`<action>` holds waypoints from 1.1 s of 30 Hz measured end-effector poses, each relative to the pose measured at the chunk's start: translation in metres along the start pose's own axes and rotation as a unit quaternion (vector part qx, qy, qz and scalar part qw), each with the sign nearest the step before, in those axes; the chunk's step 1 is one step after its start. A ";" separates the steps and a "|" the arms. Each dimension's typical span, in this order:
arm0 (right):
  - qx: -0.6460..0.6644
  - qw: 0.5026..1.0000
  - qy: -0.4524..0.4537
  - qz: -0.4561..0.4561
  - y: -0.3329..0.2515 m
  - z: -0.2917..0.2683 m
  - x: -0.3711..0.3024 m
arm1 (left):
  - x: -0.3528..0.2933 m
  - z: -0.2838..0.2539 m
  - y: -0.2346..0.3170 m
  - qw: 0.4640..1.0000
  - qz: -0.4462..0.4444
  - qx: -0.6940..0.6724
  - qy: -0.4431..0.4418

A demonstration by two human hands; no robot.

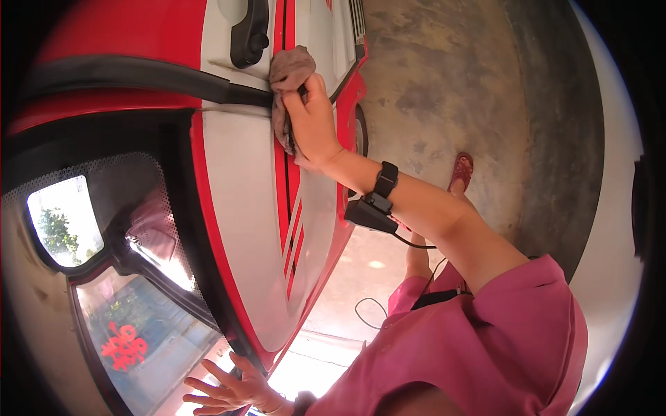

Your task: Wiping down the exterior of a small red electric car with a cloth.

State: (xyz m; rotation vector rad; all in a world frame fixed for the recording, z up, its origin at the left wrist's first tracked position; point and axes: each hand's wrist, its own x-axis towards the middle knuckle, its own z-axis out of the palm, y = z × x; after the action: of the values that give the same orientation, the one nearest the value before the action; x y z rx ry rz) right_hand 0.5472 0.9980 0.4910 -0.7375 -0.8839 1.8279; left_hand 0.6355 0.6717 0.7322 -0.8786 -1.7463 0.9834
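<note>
- A grey-brown cloth (293, 68) is lying bunched against the white panel (239, 156) of a red-and-white vehicle (125, 31), covering part of its stripes.
- It is looking soft, light and floppy, so it is probably folding easily and is unlikely to break; a gathered handful at the middle is seeming the best hold.
- The right hand (314, 128) is closing around the cloth, pressing it to the panel.
- Just left of the cloth, a black handle (243, 41) and a black strip (139, 78) are sitting on the bodywork.
- Well apart, nearer and left, the empty left hand (232, 392) is spreading its fingers beside the windscreen (147, 218); whether it is touching, I cannot tell.
- A pink shirt (485, 333) is filling the near right.
</note>
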 end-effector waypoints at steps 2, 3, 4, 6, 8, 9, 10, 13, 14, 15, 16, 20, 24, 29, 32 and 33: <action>-0.036 0.999 -0.036 0.008 -0.004 -0.002 -0.005 | -0.001 -0.002 0.000 1.000 -0.001 0.004 -0.005; -0.037 0.999 -0.035 0.008 0.001 -0.005 -0.005 | -0.001 -0.002 0.001 1.000 -0.003 0.009 -0.009; -0.048 0.998 -0.034 0.000 0.008 -0.009 -0.005 | 0.001 -0.004 0.002 1.000 -0.002 0.007 -0.006; -0.060 0.998 -0.031 -0.010 0.022 -0.018 -0.004 | 0.007 -0.008 0.004 1.000 0.010 0.024 0.001; -0.114 0.993 -0.024 0.004 0.031 -0.028 -0.008 | 0.007 -0.009 0.005 1.000 0.010 0.020 0.004; -0.116 0.993 -0.024 0.005 0.038 -0.031 -0.009 | 0.006 -0.008 0.006 1.000 0.008 0.017 0.006; -0.121 0.993 -0.014 0.006 0.044 -0.036 -0.009 | 0.005 -0.007 0.006 1.000 0.014 0.016 0.007; -0.120 0.993 -0.007 0.018 0.064 -0.041 -0.011 | -0.004 -0.007 -0.005 0.999 0.001 0.017 -0.051; -0.123 0.992 -0.008 0.021 0.075 -0.048 -0.009 | -0.007 0.001 0.006 0.999 -0.042 -0.003 -0.022; -0.131 0.991 -0.012 0.017 0.087 -0.057 -0.008 | -0.008 0.007 0.009 0.999 -0.036 0.003 -0.034; -0.140 0.990 -0.013 0.008 0.088 -0.058 -0.013 | -0.003 0.002 0.012 0.998 -0.057 0.005 -0.015; -0.176 0.981 -0.049 -0.066 0.095 -0.056 -0.018 | -0.051 0.002 0.045 0.994 -0.084 -0.069 -0.005; -0.239 0.961 -0.079 -0.115 0.122 -0.063 -0.026 | -0.095 0.001 0.112 0.975 -0.155 -0.152 -0.045; -0.268 0.931 -0.088 -0.230 0.151 -0.080 -0.018 | -0.157 0.037 0.178 0.956 -0.269 -0.113 0.016; -0.262 0.911 -0.082 -0.306 0.163 -0.084 -0.023 | -0.175 0.066 0.199 0.910 -0.358 -0.173 0.116; -0.256 0.914 -0.080 -0.303 0.165 -0.083 -0.020 | -0.176 0.078 0.203 0.879 -0.397 -0.204 0.171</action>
State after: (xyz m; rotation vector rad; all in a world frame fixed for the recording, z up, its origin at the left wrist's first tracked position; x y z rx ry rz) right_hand 0.5404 0.9518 0.3115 -0.5362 -1.5380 1.1144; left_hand 0.6480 0.5861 0.4663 -0.4475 -1.7721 -0.0841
